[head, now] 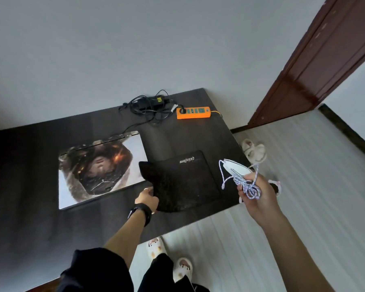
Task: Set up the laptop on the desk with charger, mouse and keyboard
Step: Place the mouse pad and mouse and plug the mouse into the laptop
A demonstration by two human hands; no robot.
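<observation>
From the head view, your right grip (pixel 258 197) is closed around one white mouse (pixel 238 167) and the bundled loops of its braided cable (pixel 250 189), held in the air just past the right edge of the desk (pixel 30 165). The mouse's long axis runs from far-left to near-right, and its far end points toward the desk. Your left grip (pixel 147 200) pinches the near-left corner of one black mouse pad (pixel 190 175). That corner looks lifted and folded over, while the rest of the pad lies flat with its logo facing away from you. The coming move, as I judge it, turns on this: the pad lies to the left of the mouse and between your two hands, so the right hand is the nearer one to set the mouse down. It only has to travel left and down once the pad is flat. One laptop (pixel 101 167) lies closed, just left of the pad and touching its raised corner. One charger (pixel 150 101) sits in a tangle of leads at the far edge, beside one orange power strip (pixel 193 112) with a black plug in it. One lead runs toward the laptop's far edge, but you cannot tell whether it is seated there. No keyboard shows anywhere in this view.
</observation>
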